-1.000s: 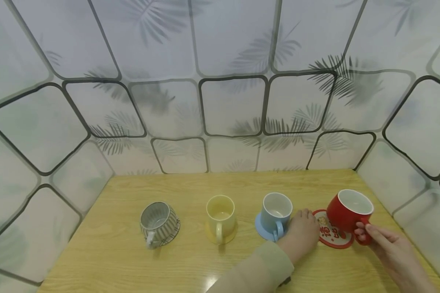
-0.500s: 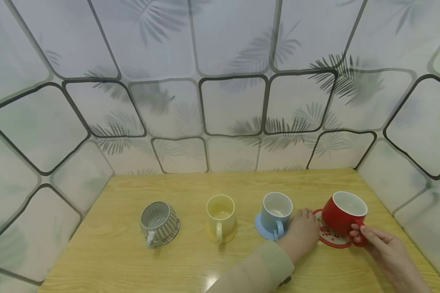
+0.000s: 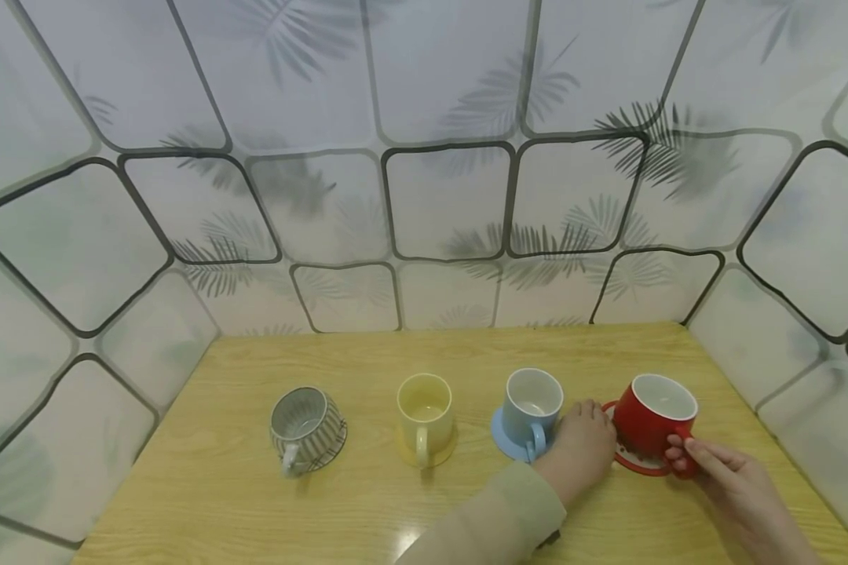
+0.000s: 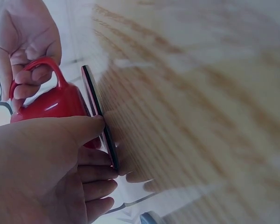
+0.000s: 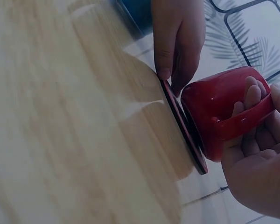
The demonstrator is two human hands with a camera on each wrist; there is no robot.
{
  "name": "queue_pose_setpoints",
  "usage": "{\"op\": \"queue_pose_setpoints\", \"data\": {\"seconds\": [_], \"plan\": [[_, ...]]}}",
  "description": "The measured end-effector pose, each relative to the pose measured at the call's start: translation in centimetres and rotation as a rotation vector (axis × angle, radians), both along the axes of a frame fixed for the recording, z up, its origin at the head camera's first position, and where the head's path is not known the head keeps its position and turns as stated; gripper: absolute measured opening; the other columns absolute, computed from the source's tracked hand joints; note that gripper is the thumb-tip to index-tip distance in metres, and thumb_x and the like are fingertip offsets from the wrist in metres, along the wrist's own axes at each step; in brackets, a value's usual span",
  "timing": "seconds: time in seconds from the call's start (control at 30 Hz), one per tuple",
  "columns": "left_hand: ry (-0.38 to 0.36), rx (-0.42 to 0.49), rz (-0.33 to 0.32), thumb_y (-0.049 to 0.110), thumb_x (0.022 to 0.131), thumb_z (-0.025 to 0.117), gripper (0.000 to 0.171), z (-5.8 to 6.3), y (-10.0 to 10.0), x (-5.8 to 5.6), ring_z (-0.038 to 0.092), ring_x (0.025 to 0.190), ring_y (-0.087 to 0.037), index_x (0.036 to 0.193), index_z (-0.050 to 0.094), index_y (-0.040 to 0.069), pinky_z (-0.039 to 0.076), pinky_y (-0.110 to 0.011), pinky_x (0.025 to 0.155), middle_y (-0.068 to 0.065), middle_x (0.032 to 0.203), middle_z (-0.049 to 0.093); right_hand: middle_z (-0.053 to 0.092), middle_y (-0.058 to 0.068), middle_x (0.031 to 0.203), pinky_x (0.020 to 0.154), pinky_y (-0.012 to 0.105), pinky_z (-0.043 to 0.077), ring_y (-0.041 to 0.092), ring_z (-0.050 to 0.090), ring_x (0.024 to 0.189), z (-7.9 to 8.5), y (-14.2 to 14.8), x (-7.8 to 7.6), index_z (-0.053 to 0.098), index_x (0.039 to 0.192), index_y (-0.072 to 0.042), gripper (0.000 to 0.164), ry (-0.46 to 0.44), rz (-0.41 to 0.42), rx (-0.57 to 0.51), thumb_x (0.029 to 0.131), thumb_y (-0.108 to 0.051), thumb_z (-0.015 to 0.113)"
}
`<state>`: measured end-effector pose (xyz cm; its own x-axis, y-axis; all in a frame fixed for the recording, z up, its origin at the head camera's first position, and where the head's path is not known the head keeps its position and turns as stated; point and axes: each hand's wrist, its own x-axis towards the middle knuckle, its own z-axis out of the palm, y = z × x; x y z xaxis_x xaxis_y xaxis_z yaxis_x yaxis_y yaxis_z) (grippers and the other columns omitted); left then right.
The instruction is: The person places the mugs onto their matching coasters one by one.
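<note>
At the right of the head view, my right hand (image 3: 738, 482) grips the handle of a red mug (image 3: 636, 420) with a white inside. The mug sits low over a round red-rimmed coaster (image 3: 643, 469) and hides most of its printed face. In the right wrist view the mug's base (image 5: 193, 123) is slightly tilted, close above the coaster (image 5: 189, 135). My left hand (image 3: 585, 443) pinches the coaster's left edge, its thumb (image 4: 91, 128) at the rim in the left wrist view. Beside that hand stands a light blue mug (image 3: 521, 420) on a blue coaster (image 3: 503, 443).
A yellow mug (image 3: 424, 408) stands on a yellow coaster (image 3: 447, 453) in the middle of the wooden table (image 3: 367, 510). Farther left, a grey striped mug (image 3: 314, 435) is on a checked coaster (image 3: 335, 450). Patterned cloth walls (image 3: 445, 204) enclose the back and sides.
My right hand has moved the red mug left and slightly down, so it covers more of the red-rimmed coaster. The left hand has stayed in place.
</note>
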<state>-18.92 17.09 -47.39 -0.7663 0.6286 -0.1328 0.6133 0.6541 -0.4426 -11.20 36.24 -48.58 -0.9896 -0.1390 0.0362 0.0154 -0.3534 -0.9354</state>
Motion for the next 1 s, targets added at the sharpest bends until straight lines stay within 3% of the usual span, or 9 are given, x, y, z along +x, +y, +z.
{"op": "queue_pose_setpoints", "data": {"seconds": [0.23,0.57,0.77,1.0], "plan": [[-0.016,-0.005,0.003,0.042,0.101,0.033,0.044,-0.03,0.00,-0.11,0.031,0.137,-0.008,0.143,0.036,0.030,0.026,-0.026,0.115,0.011,0.147,0.037,0.072,0.002,0.104,0.082,0.023,0.056,0.010,0.068,0.093,-0.40,-0.06,0.17,0.070,0.112,-0.006,0.035,-0.016,0.032,-0.040,0.102,-0.006,0.036],[-0.022,-0.011,0.006,0.040,0.101,0.032,0.044,-0.25,0.15,-0.32,0.030,0.138,-0.008,0.144,0.035,0.031,0.023,-0.027,0.116,0.011,0.148,0.035,0.073,0.000,0.102,0.083,0.021,0.055,0.009,0.067,0.092,-0.56,0.48,-0.26,0.071,0.110,-0.010,0.034,-0.080,0.036,0.037,0.102,-0.010,0.039],[-0.015,-0.029,0.004,0.043,0.101,0.032,0.044,0.09,0.09,-0.16,0.030,0.138,-0.008,0.144,0.035,0.031,0.024,-0.026,0.116,0.012,0.148,0.035,0.072,0.000,0.106,0.086,0.021,0.055,0.008,0.067,0.096,-0.64,0.49,-0.44,0.070,0.111,-0.008,0.036,-0.041,0.078,0.037,0.102,-0.008,0.036],[-0.019,-0.039,0.018,0.040,0.102,0.029,0.043,0.44,0.13,0.02,0.029,0.138,-0.007,0.144,0.035,0.032,0.024,-0.025,0.116,0.012,0.148,0.035,0.072,-0.001,0.107,0.086,0.020,0.054,0.007,0.067,0.097,-0.34,0.64,-0.58,0.069,0.112,-0.008,0.034,0.000,0.082,0.123,0.102,-0.006,0.036]]}}
